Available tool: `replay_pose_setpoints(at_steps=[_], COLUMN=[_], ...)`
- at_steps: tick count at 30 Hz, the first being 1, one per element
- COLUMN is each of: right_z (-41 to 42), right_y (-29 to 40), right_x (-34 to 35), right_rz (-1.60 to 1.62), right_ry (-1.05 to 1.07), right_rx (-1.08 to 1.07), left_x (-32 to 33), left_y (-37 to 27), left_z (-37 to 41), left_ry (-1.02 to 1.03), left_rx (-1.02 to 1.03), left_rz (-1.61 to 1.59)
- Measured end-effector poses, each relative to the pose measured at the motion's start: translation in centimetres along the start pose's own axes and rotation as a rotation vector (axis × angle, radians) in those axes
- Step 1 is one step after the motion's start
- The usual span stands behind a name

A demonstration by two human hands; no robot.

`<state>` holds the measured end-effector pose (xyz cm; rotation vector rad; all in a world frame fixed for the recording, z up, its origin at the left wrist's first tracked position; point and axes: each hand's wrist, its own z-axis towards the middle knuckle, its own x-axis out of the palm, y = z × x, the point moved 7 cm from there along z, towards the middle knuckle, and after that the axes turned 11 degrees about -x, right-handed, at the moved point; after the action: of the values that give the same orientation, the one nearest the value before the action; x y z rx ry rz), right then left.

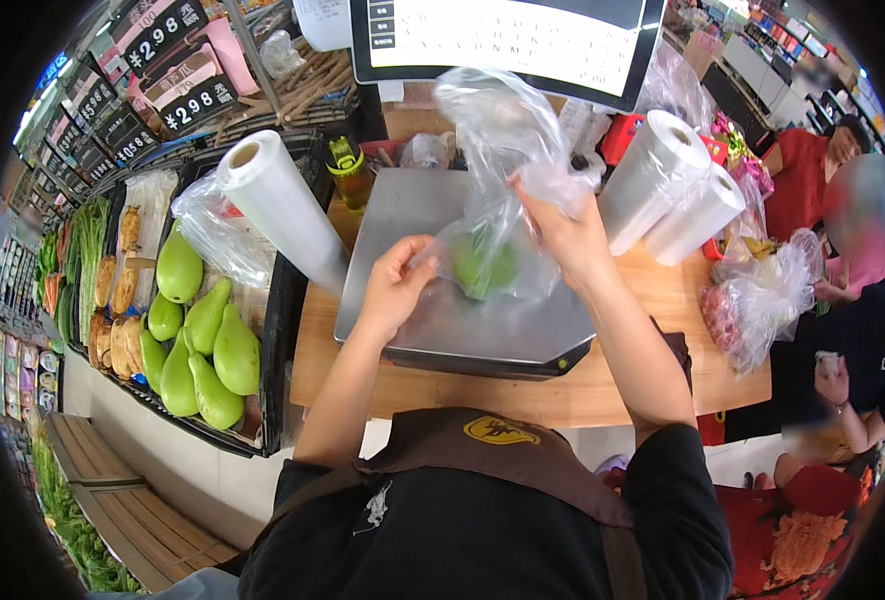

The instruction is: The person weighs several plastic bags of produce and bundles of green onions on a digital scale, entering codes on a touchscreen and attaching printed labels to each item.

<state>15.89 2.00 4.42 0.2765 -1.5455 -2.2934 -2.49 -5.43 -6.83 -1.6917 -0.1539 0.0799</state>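
Observation:
A clear plastic bag point(521, 142) with a round green fruit or vegetable point(483, 266) low inside it is over the steel plate of a weighing scale point(427, 195). Gathered plastic of the bag's upper part is in my right hand point(566, 221), its fingers closed around it. My left hand point(405, 281) pinches the bag's left edge between thumb and fingers, above the scale plate. Motion blur and the plastic hide the green item's exact kind, and whether it touches the plate cannot be told.
A lit screen point(502, 45) stands behind the scale. Rolls of plastic bags flank it, left point(281, 202) and right point(656, 180). A black crate point(270, 360) holds green gourds point(236, 349). A bagged reddish item point(724, 319) lies on the wooden table point(442, 397). Several people are at the right.

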Motion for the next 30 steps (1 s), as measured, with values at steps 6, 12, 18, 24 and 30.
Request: replay_pose_setpoints(at_steps=[6,12,18,24,30], right_z=[-3.6,-12.6,-17.6,-20.0,-21.1], right_y=[1.5,1.5,-1.7,-0.7,-0.5], right_x=[-4.9,-10.4,-13.1,-14.6,-14.3], right_rz=[-0.213,-0.604,-0.462,-0.71,-0.769], right_ry=[0.261,-0.35,-0.636,-0.669,-0.697], right_rx=[-0.372,-0.433,-0.406,-0.369,-0.329], left_x=[-0.6,-1.1,-0.2,0.1,1.6], left_y=[-6.8,-19.2,-31.3,-32.7,-28.6], left_z=[-1.9,1.4,9.9,14.4,7.7], left_ry=[-0.072,-0.184,-0.518,-0.651,-0.178], left_rx=[0.182,0.658,0.579,0.461,0.614], left_rz=[0.127,0.156,0.858,1.179,0.543])
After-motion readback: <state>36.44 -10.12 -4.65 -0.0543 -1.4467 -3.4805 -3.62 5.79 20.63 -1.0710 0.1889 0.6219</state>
